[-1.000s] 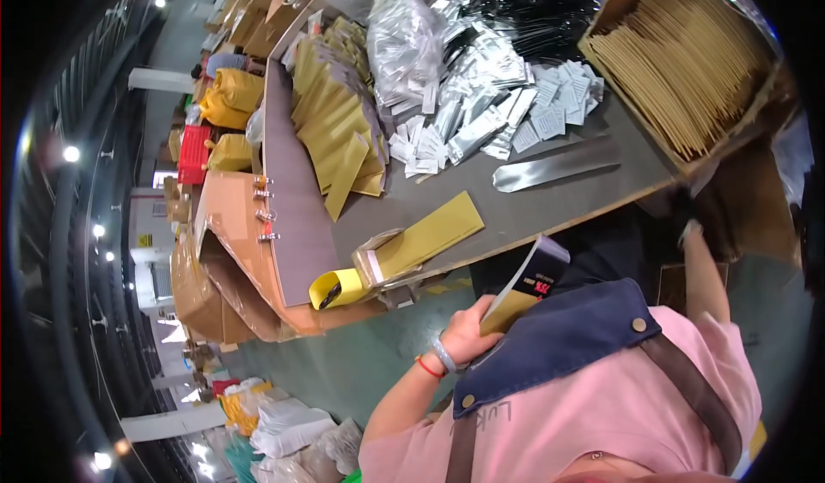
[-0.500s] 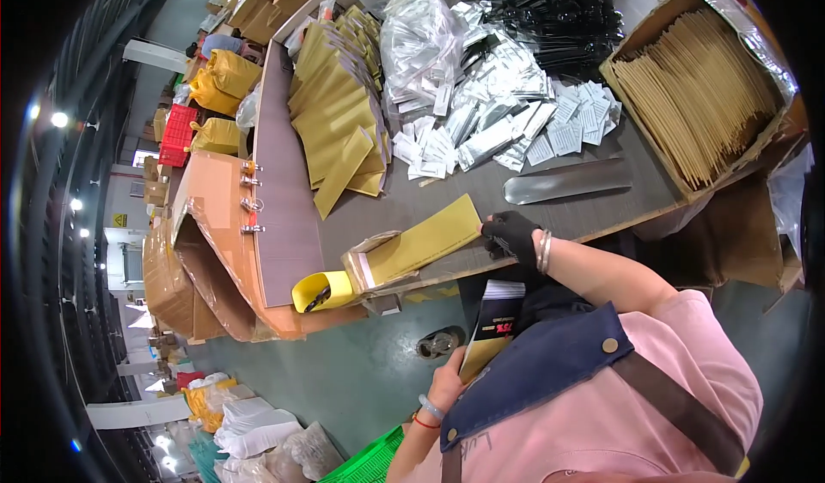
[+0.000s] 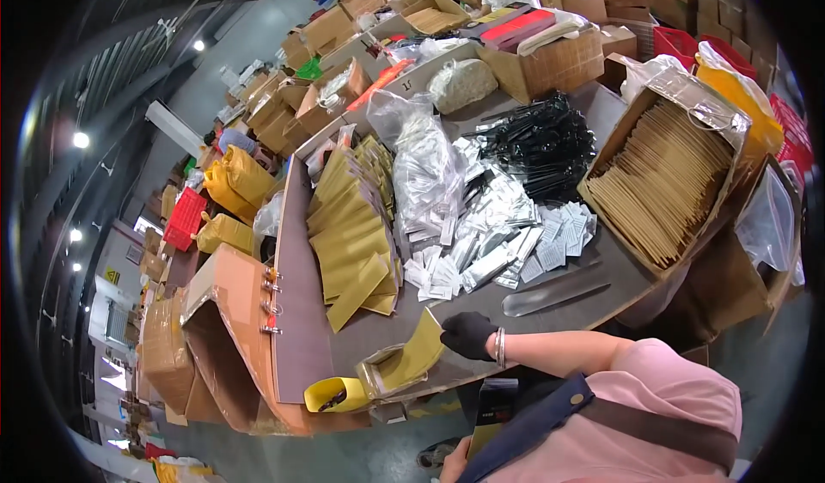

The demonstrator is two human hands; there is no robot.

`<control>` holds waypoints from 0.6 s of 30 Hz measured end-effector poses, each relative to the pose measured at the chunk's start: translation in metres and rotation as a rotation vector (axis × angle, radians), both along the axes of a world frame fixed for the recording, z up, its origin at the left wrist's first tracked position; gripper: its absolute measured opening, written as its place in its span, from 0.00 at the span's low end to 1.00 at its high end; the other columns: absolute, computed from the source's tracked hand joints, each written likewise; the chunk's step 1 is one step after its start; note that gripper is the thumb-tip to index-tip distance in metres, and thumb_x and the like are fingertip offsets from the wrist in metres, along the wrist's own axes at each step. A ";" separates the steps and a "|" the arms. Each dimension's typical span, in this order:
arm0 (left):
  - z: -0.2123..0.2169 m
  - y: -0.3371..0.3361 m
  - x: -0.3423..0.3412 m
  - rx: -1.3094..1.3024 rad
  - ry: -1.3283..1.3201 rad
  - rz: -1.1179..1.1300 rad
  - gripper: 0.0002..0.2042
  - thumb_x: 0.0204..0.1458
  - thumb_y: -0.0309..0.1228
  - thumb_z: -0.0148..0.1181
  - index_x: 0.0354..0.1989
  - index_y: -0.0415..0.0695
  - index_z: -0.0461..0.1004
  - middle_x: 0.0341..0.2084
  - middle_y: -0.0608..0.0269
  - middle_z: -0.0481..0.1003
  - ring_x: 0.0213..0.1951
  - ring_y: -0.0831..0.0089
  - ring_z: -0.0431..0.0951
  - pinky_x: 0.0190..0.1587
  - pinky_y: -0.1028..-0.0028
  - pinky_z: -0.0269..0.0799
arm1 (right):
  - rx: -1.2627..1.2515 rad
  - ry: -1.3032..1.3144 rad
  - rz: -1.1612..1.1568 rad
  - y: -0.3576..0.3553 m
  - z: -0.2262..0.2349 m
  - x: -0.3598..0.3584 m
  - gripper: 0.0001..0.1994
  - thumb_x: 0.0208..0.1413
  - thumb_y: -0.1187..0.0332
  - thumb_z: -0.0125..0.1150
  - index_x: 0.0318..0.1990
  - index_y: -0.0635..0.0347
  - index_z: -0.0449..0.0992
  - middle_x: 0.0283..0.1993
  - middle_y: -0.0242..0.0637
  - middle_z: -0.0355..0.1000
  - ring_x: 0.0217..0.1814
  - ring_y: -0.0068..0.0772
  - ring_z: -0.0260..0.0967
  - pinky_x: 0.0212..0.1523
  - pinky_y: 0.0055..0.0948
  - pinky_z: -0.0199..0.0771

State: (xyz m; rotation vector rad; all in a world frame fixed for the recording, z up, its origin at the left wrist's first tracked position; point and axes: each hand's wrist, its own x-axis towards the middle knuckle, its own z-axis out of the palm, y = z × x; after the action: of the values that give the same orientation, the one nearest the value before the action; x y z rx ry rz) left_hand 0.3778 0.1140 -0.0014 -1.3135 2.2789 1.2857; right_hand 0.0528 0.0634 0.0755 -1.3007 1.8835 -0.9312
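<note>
My right hand (image 3: 470, 337), in a black glove, is closed at the raised end of a flat gold envelope (image 3: 419, 351). The envelope bends upward, its other end in a small taped cardboard holder (image 3: 371, 377) at the table's near edge. My left hand (image 3: 457, 462), partly cut off by the lower edge, grips a stack of flat black-and-gold packets (image 3: 493, 414) below the table. Beside the holder sits a cut yellow container (image 3: 336, 394) with something dark inside. A curved clear plastic piece (image 3: 557, 290) lies right of my gloved hand.
Gold envelopes (image 3: 348, 229) are fanned out at left. Toward the middle lie silver sachets (image 3: 503, 217), small white printed cards (image 3: 563, 234) and a heap of black packets (image 3: 541, 143). At right stands a carton (image 3: 593, 186) of brown envelopes. Two people work at the far side.
The view has tilted up, showing more of the room. My right hand has lifted the gold envelope's end, bending it upward. My left hand still holds the packets.
</note>
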 end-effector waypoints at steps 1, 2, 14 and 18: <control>0.000 -0.002 -0.004 0.001 0.004 -0.010 0.28 0.51 0.43 0.61 0.60 0.50 0.64 0.51 0.45 0.73 0.53 0.51 0.73 0.53 0.63 0.67 | -0.002 0.005 -0.010 0.002 0.000 0.000 0.16 0.52 0.56 0.55 0.40 0.57 0.79 0.40 0.50 0.75 0.44 0.54 0.73 0.47 0.44 0.71; 0.000 -0.003 -0.007 0.004 0.006 -0.018 0.27 0.51 0.43 0.62 0.60 0.50 0.65 0.51 0.46 0.72 0.53 0.51 0.74 0.53 0.62 0.67 | -0.104 -0.005 -0.039 0.004 -0.004 0.003 0.16 0.52 0.56 0.55 0.36 0.60 0.78 0.38 0.51 0.75 0.42 0.56 0.72 0.44 0.45 0.71; 0.044 -0.004 -0.037 0.113 0.058 -0.080 0.30 0.46 0.46 0.64 0.58 0.52 0.63 0.41 0.44 0.76 0.45 0.44 0.75 0.44 0.60 0.72 | 0.066 -0.016 0.335 0.146 -0.117 -0.041 0.18 0.60 0.55 0.48 0.36 0.63 0.73 0.38 0.50 0.74 0.41 0.48 0.73 0.40 0.39 0.70; 0.062 -0.001 -0.047 0.059 0.063 -0.135 0.30 0.45 0.46 0.65 0.57 0.51 0.65 0.39 0.43 0.77 0.44 0.45 0.76 0.43 0.60 0.72 | -0.084 -0.141 0.343 0.167 -0.139 -0.040 0.17 0.55 0.58 0.51 0.44 0.62 0.71 0.44 0.48 0.74 0.45 0.50 0.73 0.44 0.38 0.73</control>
State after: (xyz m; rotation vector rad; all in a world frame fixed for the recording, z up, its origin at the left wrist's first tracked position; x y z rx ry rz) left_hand 0.3310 0.1129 0.0601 -1.0949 2.3081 1.3557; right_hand 0.0126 0.2300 -0.0634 -1.5076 1.4685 -0.9007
